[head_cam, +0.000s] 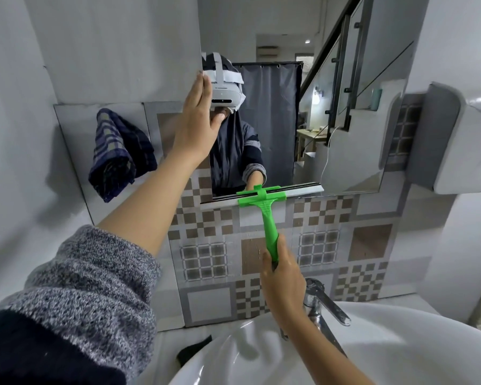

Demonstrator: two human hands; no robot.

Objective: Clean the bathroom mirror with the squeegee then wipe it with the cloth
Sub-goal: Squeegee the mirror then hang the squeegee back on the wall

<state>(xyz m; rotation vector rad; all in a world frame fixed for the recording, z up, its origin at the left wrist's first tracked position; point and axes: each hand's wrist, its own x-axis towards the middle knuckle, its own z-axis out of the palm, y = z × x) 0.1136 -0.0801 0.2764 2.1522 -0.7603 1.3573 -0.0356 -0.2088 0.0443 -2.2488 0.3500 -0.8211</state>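
One squeegee [264,202], gripped by the right hand [282,276], at the mirror's [345,107] bottom edge; left hand [197,126] flat, fingers together; one cloth [120,154] hangs.

The mirror [331,107] is mounted on the wall above a tiled panel [317,245]. The cloth [117,154] hangs on the wall left of the mirror. The squeegee [264,207] lies across the mirror's lower edge, its handle pointing down. The sink [386,343] sits below the panel, with the faucet [320,304] at its rear. A dispenser [456,143] is fixed right of the mirror.
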